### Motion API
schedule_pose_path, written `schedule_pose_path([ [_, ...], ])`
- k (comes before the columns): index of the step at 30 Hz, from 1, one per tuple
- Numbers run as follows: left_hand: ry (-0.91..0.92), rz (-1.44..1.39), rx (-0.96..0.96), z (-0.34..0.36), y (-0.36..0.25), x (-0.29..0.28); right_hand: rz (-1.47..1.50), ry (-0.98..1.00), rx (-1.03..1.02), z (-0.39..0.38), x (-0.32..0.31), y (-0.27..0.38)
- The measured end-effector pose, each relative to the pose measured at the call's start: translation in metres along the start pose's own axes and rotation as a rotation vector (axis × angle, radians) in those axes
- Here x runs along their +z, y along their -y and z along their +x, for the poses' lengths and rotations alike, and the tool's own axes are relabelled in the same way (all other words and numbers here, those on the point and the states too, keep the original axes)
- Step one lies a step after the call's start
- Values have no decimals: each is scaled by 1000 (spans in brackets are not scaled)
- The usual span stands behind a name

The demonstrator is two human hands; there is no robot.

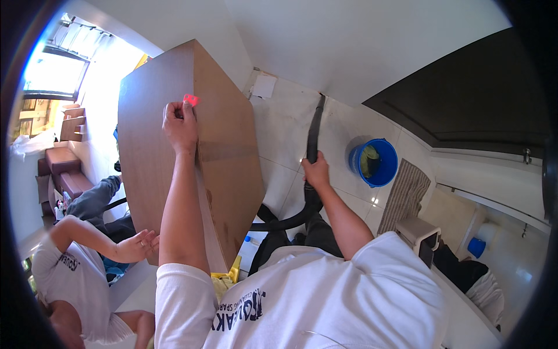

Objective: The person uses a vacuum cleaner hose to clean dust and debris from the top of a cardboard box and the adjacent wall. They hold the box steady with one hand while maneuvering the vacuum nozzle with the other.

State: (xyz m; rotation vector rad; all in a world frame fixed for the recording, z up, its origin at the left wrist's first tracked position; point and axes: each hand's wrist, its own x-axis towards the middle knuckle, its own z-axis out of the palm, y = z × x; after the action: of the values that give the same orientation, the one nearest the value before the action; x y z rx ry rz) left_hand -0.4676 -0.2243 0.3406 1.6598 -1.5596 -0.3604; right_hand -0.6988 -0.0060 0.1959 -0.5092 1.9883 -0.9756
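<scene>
While gripping the hose (314, 129) in the right hand (315, 173), as the head view shows, pinching a red piece (190, 100) in the left hand (180, 129) at the edge of the cabinet (154, 145); reaching with the hose toward the floor (280, 129), left of the bucket (387, 168).

Black vacuum hose (314, 125), curved in its lower stretch, far end at the tiled floor's (280, 136) wall-side edge; small bright-red piece (190, 99) at the brown wooden cabinet's (152, 116) edge
</scene>
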Motion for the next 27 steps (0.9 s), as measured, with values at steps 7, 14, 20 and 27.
schedule_pose_path([
  [7, -10, -3, 30, -7, -7, -5, -272, 9, -186, 1, 29, -42],
  [14, 15, -17, -5, -12, -3, -5, -10, 93, -68, 20, 5, 12],
  [20, -33, -16, 74, -7, 12, -8, -92, 154, -88, -12, -38, -5],
  [27, -44, -35, 119, -6, 8, 3, -41, 253, 159, -72, -84, -4],
])
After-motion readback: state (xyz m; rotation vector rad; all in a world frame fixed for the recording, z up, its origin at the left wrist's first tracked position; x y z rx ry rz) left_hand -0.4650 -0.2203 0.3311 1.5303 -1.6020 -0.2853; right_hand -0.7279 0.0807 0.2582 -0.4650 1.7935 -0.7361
